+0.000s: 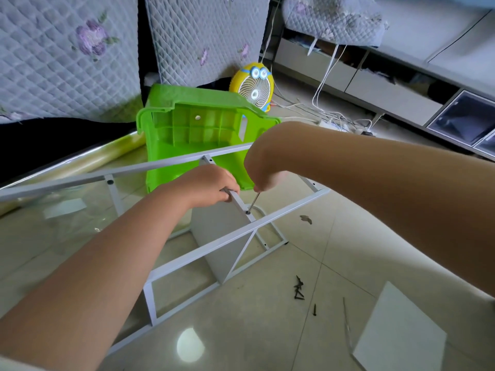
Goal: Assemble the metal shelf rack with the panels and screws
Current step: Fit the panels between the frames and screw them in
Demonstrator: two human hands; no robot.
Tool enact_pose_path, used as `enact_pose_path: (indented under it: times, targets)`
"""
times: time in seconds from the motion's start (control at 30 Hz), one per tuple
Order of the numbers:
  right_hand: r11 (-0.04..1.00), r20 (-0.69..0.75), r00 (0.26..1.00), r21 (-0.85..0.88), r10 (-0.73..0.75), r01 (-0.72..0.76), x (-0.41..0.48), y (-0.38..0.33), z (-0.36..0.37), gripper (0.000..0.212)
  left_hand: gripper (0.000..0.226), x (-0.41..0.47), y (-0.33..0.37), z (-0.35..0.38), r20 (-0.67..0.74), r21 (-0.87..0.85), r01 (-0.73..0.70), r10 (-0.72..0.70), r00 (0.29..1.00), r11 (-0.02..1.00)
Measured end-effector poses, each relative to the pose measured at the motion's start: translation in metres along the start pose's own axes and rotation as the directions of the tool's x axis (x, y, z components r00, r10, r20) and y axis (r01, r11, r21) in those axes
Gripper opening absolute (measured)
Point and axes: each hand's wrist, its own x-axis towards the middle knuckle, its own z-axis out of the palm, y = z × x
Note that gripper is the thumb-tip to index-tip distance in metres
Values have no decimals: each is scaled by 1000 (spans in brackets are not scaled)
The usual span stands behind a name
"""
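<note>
A white metal rack frame (187, 257) lies on its side on the tiled floor, with a grey-white panel (222, 236) standing between its rails. My left hand (206, 184) grips the panel's upper edge. My right hand (263, 170) is curled round a screwdriver (253, 202) whose thin shaft points down onto a black screw (248, 212) in the frame rail beside the panel. The screwdriver's handle is hidden inside my fist. A small heap of black screws (298, 289) and one single screw (315, 309) lie on the floor at the lower right.
A second white panel (399, 333) lies flat at the lower right beside a thin rod (347, 321). A green plastic stool (198, 132) lies tipped behind the frame. A yellow fan (253, 85), cables and a low cabinet (388, 84) stand further back; quilted cushions on the left.
</note>
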Motion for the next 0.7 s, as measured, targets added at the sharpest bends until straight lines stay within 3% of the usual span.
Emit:
enact_pose_path:
  times: [0.3,0.43,0.6,0.7]
  targets:
    - [997,114,993,68,21,-29,3,6,-9,42,16,-3,-2,0,29,43,-21,19,999,999]
    - [974,115,992,215,46,-70,2,17,0,42,22,-3,3,-2,15,126,-10,8,1000,992]
    - [966,46,996,245,73,-82,-1,24,25,48,34,-4,2,-4,21,180,9,-14,1000,984]
    - [915,-54,992,395,118,-87,-9,39,51,49,40,-5,6,-4,24,211,52,-59,998,976]
